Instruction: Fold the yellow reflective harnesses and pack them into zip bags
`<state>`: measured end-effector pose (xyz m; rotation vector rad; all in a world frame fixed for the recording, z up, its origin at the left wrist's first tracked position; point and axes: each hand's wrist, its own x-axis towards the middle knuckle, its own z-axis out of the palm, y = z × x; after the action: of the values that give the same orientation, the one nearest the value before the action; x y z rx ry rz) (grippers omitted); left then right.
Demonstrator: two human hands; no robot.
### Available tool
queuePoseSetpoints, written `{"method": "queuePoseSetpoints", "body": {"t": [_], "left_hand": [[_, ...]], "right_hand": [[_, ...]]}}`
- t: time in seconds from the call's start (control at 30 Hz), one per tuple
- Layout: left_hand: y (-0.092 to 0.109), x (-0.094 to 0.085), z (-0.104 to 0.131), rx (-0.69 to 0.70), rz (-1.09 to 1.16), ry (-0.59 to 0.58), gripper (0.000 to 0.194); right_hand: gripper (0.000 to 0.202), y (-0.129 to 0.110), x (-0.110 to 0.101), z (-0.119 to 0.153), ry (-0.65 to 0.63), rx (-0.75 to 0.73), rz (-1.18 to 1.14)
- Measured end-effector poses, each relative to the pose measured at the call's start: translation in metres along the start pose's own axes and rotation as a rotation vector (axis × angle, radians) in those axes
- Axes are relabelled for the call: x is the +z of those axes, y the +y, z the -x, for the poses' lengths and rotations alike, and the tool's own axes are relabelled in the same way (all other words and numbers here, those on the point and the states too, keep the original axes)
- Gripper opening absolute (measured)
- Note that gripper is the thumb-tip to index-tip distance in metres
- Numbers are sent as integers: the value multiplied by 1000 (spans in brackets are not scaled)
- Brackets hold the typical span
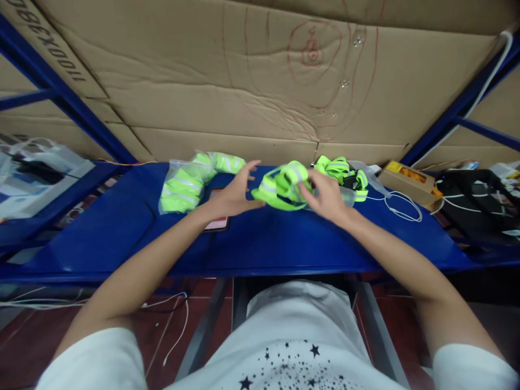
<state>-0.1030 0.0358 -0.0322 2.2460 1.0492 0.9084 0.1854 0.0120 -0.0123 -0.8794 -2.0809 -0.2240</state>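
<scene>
A bundle of neon-yellow reflective straps (284,184) with silver stripes is at the middle of the blue table. My right hand (325,195) grips its right side, thumb and fingers on the strap loops. Left of the bundle, my left hand (238,192) is open, fingers spread, the thumb pointing at the bundle's lower left edge. Whether that thumb touches it I cannot tell. Under my left wrist lies a phone (217,223), partly covered. More loose reflective straps (335,169) with black parts lie behind my right hand.
Clear plastic bags of yellow reflective straps (182,187) lie at the left back. A cardboard box (408,181) and a coiled white cable (406,208) are at the right. The blue table (284,249) backs onto a cardboard wall (182,81) between blue metal posts.
</scene>
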Motion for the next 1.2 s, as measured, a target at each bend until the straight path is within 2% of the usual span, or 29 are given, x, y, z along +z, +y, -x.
{"method": "queuePoseSetpoints", "body": {"t": [0.03, 0.1, 0.17, 0.23, 0.3, 0.4, 0.47, 0.53, 0.6, 0.7, 0.8, 0.87, 0.93, 1.0, 1.1, 1.2], "left_hand": [[7, 6, 0, 57, -35, -120, 114], [18, 17, 1, 175, -117, -368, 105], [23, 25, 4, 238, -194, -536, 83], [22, 25, 7, 254, -218, -596, 71], [17, 19, 9, 251, -183, -636, 77], [12, -2, 11, 227, -112, -776, 89], [11, -16, 10, 200, -90, -867, 83], [11, -26, 6, 168, -67, -896, 68], [11, -29, 2, 127, -12, -863, 52], [9, -19, -3, 57, 102, -727, 33], [13, -2, -1, 50, 144, -438, 19], [20, 9, 3, 93, 101, -236, 13], [27, 19, 7, 156, 8, -111, 12], [33, 27, 10, 240, -130, -54, 19], [33, 36, 12, 380, -375, 6, 25], [25, 42, 10, 407, -505, 25, 28]], "right_hand": [[21, -10, -3, 20, -80, -126, 25], [18, -31, -7, 51, -283, -347, 23], [20, -48, -13, 68, -504, -435, -50], [36, -59, -20, 70, -656, -429, -173], [51, -60, -25, 60, -673, -386, -296], [43, -41, -21, 36, -518, -262, -261], [41, -18, -11, 26, -489, -175, -71], [51, 6, -1, 24, -553, -78, 39], [55, 26, 5, 30, -578, 60, 3], [44, 40, 5, 39, -553, 222, -145], [38, 36, 2, 43, -573, 252, -243], [43, 26, 5, 43, -599, 276, -175], [46, 16, 9, 43, -615, 321, -45], [41, 8, 14, 43, -599, 336, 10], [25, 2, 15, 45, -476, 252, -24], [19, -1, 12, 45, -351, 156, -75]]}}
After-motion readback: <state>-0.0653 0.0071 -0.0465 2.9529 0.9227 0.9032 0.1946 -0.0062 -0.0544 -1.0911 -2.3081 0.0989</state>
